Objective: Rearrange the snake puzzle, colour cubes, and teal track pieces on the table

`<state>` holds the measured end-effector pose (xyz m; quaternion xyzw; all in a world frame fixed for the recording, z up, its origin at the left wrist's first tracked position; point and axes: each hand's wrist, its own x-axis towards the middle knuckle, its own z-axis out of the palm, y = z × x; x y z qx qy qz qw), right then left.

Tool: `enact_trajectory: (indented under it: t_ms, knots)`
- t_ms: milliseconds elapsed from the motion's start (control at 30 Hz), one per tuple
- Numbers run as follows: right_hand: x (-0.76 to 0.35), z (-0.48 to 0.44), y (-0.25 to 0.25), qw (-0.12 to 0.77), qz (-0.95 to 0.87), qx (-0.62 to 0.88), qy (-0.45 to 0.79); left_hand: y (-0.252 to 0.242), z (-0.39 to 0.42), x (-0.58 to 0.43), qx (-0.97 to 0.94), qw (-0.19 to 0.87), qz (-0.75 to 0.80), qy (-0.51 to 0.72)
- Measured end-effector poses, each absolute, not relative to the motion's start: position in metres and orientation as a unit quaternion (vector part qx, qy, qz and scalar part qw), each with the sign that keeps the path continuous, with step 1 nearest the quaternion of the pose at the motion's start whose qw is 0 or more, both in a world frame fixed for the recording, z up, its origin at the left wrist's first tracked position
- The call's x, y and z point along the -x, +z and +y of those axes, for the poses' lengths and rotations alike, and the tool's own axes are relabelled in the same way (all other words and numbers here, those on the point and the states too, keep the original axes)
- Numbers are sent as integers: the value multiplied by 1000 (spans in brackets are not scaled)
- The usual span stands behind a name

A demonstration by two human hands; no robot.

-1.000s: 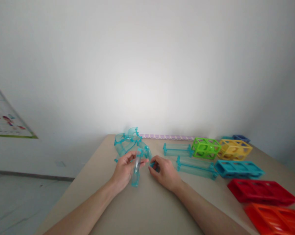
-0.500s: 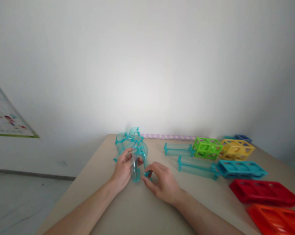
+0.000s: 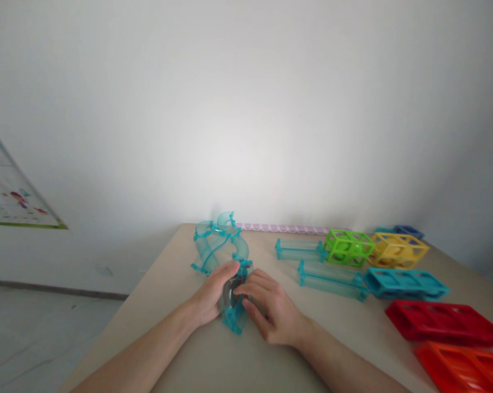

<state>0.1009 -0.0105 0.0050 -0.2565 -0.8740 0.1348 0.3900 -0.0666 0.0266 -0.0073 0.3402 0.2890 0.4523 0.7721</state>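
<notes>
My left hand [image 3: 209, 295] is closed round a see-through teal curved track piece [image 3: 232, 321], thumb on top near its far end. From the other side, my right hand [image 3: 273, 305] has its fingers bent in against the same piece; its fingertips are partly hidden at the middle of the piece. Just beyond my hands lies a group of curved teal track pieces [image 3: 207, 252], joined in a loop-like shape on the table. The held piece's far end is close to this group, and whether they are linked I cannot tell.
Two straight teal track pieces [image 3: 332, 279] lie to the right. Beside them are openwork blocks: green [image 3: 348, 248], yellow [image 3: 398, 250], teal [image 3: 405, 283], red [image 3: 445, 322] and orange [image 3: 465, 364]. A wall [image 3: 246, 136] rises behind the table [image 3: 246, 363].
The track piece in my left hand has turned and come nearer to me. My right hand has moved from a teal end at the right onto this piece.
</notes>
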Motion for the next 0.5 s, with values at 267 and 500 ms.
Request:
enact_trajectory:
  t_ms: [267, 500]
  knots:
    - [-95, -5, -8, 454, -733, 495, 107, -5, 25, 64, -318, 744, 336, 482]
    - [-95, -2, -11, 383, -710, 568, 164, -3, 26, 64, -341, 755, 328, 454]
